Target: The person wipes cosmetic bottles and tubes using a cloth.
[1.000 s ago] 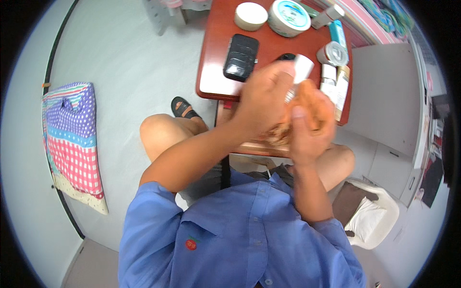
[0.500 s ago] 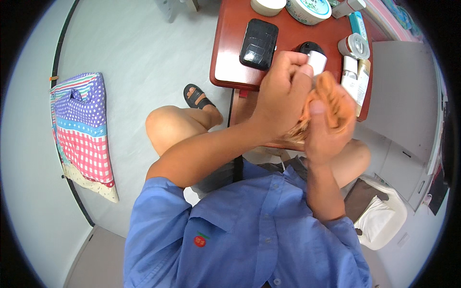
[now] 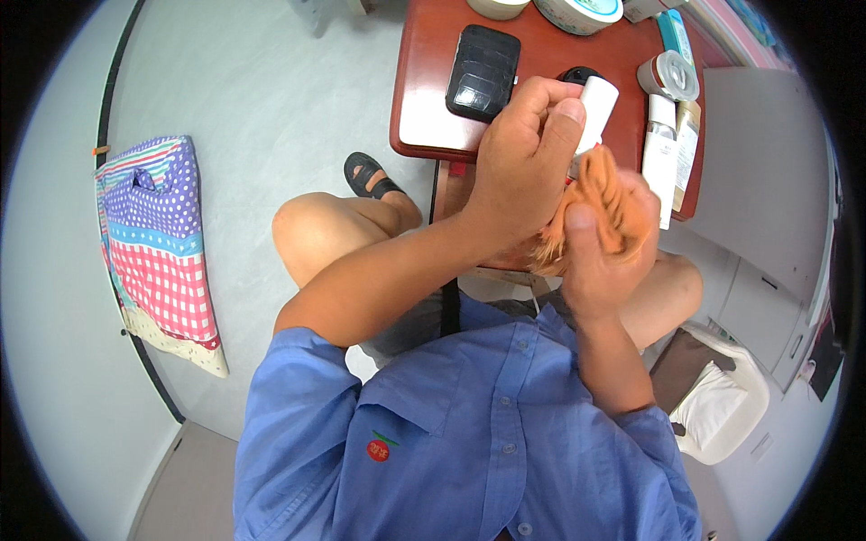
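Observation:
My left hand (image 3: pixel 523 167) is closed around a small white bottle (image 3: pixel 596 106), tilted with one rounded end up and to the right. In my right hand (image 3: pixel 600 270) is a bunched orange cloth (image 3: pixel 603 191) with a frayed edge, pinched under the thumb. The cloth lies against the lower end of the bottle, which it and my fingers partly hide. Both hands are above the near edge of a red-brown table (image 3: pixel 424 99). Just beyond my left hand sits a glossy black case (image 3: pixel 483 74). A round black object (image 3: pixel 578 74) shows behind the bottle.
Along the table's right side stand a white bottle (image 3: pixel 659 162), a beige tube (image 3: pixel 686 144) and a clear-lidded jar (image 3: pixel 669 76). Round tubs (image 3: pixel 579 13) line the far edge. A white chair (image 3: pixel 726 419) is at my right; patterned cloth (image 3: pixel 158 252) lies at the left.
More of the white bottle now shows above my left hand. My right hand and the orange cloth have shifted slightly left and down. Both hands keep their holds.

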A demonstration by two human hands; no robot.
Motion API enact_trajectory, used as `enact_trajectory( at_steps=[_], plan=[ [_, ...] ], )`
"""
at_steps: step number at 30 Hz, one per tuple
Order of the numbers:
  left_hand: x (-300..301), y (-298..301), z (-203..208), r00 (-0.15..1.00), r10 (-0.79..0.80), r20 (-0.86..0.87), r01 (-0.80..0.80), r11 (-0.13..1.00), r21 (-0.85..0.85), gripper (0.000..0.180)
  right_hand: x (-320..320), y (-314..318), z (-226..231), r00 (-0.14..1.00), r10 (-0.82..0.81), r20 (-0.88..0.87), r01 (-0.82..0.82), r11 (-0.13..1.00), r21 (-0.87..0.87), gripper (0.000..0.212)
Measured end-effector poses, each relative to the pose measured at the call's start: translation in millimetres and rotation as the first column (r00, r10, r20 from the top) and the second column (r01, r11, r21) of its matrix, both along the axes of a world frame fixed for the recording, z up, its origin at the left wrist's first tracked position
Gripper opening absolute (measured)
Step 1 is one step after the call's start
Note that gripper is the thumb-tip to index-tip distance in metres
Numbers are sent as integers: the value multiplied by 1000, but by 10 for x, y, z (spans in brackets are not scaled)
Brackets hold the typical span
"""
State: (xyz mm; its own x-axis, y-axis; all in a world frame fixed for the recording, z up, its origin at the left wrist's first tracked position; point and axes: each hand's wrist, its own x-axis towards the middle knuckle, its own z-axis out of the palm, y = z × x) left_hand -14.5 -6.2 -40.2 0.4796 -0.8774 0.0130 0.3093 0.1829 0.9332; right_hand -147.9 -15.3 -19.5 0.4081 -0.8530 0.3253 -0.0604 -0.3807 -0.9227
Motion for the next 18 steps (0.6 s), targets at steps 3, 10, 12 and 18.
enact_trajectory(
  at_steps=[3,10,12,18],
  plan=[
    [-126,56,66,991,-128,-32,130,990,56,32,52,-204,111,994,-95,55,91,993,76,41],
    [-118,43,65,994,-37,-103,44,997,68,33,61,-164,65,993,-120,24,118,991,61,37],
    [-2,-3,24,983,6,-182,1,999,35,32,-8,-77,-60,997,17,-74,-29,985,-169,40],
    [-40,18,137,946,-84,-314,94,995,17,31,95,-237,146,999,-34,-22,28,972,-232,37]
  ],
)
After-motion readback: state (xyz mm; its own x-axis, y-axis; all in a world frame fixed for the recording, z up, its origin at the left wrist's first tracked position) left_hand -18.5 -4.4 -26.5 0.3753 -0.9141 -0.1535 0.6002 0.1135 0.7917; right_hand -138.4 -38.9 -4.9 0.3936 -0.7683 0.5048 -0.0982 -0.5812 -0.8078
